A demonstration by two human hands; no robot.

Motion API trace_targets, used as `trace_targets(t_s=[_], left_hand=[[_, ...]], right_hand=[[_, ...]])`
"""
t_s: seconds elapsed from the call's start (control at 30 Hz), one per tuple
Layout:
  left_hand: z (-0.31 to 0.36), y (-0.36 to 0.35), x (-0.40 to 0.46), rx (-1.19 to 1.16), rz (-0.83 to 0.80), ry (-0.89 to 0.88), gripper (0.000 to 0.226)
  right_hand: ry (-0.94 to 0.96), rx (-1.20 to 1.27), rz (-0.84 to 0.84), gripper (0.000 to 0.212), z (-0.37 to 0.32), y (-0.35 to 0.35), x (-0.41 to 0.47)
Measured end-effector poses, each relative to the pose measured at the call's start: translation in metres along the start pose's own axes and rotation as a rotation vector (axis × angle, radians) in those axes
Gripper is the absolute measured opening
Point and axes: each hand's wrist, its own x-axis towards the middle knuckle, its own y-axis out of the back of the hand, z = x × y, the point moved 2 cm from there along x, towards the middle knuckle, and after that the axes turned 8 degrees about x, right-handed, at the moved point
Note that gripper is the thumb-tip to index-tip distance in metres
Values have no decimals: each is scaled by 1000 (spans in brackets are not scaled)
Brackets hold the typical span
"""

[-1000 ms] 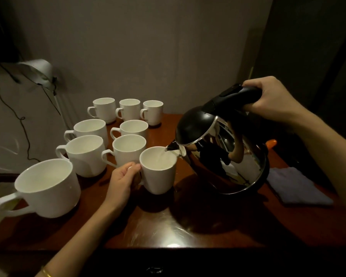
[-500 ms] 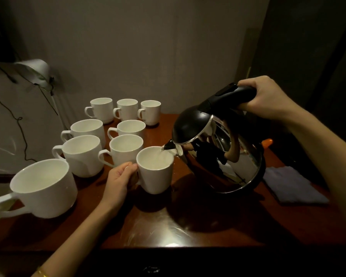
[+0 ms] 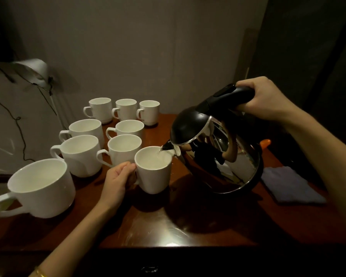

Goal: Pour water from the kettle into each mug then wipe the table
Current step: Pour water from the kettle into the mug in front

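a rounded kettle [image 3: 218,156] of mirror-bright steel with a glossy black lid is tilted over a dark, polished wooden table [image 3: 168,226]. the right hand [image 3: 266,98] wraps its fingers around the kettle's smooth black handle. a thin stream of water runs from the spout into a plain white ceramic mug [image 3: 153,170] just left of the kettle. the left hand [image 3: 118,180] curls around that mug's handle side. 8 more white mugs stand left of the kettle, the nearest one wide and squat [image 3: 40,186]. a folded, soft grey-blue cloth [image 3: 292,186] lies flat to the kettle's right.
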Motion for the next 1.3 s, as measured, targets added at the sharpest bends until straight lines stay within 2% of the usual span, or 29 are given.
trace_targets(t_s=[0.17, 0.63, 0.83, 1.0, 1.3], left_hand=[[1, -1, 0, -6, -6, -17, 36], [2, 0, -1, 7, -5, -12, 33], [5, 0, -3, -27, -4, -13, 43], [5, -1, -3, -8, 6, -1, 32], [5, 0, -3, 5, 3, -8, 34]], right_hand=[[2, -3, -2, 18, 0, 1, 0], [2, 0, -5, 18, -2, 0, -1], [4, -10, -12, 17, -3, 0, -1], [5, -18, -12, 14, -1, 0, 0], [19, -41, 0, 12, 1, 1, 1]])
